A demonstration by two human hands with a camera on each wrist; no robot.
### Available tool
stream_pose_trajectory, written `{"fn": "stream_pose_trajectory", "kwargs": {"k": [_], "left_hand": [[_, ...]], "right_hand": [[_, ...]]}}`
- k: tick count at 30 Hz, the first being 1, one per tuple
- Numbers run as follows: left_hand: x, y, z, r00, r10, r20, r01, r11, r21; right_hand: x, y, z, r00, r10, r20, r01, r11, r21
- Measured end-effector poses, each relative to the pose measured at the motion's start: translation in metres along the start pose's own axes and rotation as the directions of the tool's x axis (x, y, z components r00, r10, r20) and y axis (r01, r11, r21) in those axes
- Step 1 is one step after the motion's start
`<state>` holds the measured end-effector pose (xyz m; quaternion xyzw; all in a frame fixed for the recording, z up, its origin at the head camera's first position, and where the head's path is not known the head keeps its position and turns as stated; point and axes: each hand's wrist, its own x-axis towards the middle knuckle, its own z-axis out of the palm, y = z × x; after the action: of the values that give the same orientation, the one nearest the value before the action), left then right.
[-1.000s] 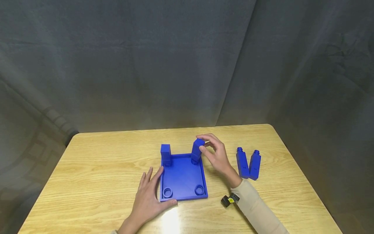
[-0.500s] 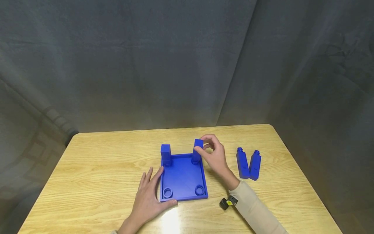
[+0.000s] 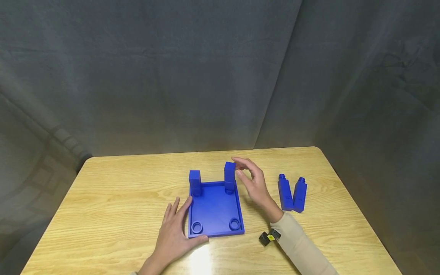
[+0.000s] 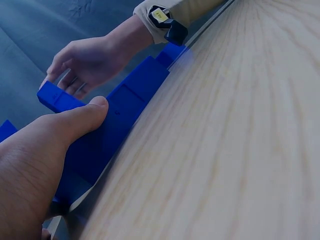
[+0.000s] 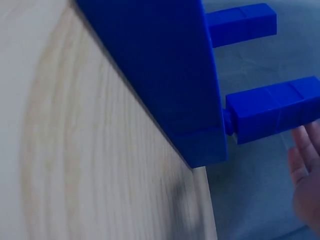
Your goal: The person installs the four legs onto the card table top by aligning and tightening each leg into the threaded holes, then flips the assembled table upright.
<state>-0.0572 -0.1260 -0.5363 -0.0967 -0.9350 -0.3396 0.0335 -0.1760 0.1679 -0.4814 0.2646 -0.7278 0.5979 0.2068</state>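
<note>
A blue square table top [image 3: 214, 210] with a raised rim lies on the wooden table, round sockets in its corners. At its far right corner a blue square table leg [image 3: 229, 172] stands upright; its threaded neck [image 5: 228, 121] partly shows in the right wrist view. My right hand [image 3: 255, 185] is just right of that leg, fingers loosely bent and thumb off it. Another leg [image 3: 194, 179] stands in the far left corner. My left hand [image 3: 173, 233] rests at the near left corner, index finger along the left edge and thumb along the front edge.
Two more blue legs [image 3: 285, 194] lie side by side on the table at the right, threaded ends pointing away. A dark curtain [image 3: 192, 84] hangs behind the table. A black wrist camera [image 3: 269, 237] sticks out from my right cuff.
Earlier my right thumb and fingers gripped the far right leg, which leaned right. The leg has turned and straightened, and my fingers have come off it. The left hand stays put.
</note>
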Motion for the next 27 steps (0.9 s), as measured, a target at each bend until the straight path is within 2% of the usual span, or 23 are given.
{"fn": "stream_pose_trajectory", "kwargs": {"k": [6, 13, 21, 27], "left_hand": [[-0.0002, 0.0001, -0.0002, 1.000, -0.001, 0.001, 0.001, 1.000, -0.002], [-0.0006, 0.0005, -0.0006, 1.000, -0.004, 0.005, 0.004, 1.000, -0.012], [-0.0004, 0.0003, -0.0003, 1.000, -0.009, 0.007, 0.009, 1.000, -0.013], [-0.0004, -0.0002, 0.0003, 1.000, -0.001, 0.002, 0.001, 1.000, -0.009]], "right_hand": [[0.0015, -0.0010, -0.0018, 1.000, 0.015, 0.019, -0.015, 1.000, -0.001], [0.0010, 0.0020, -0.0056, 0.999, 0.017, 0.049, -0.023, 0.991, 0.132], [-0.0016, 0.0004, -0.0046, 0.992, 0.061, 0.111, -0.078, 0.986, 0.151], [-0.0034, 0.0039, -0.0036, 0.994, 0.058, 0.089, -0.069, 0.990, 0.127]]}}
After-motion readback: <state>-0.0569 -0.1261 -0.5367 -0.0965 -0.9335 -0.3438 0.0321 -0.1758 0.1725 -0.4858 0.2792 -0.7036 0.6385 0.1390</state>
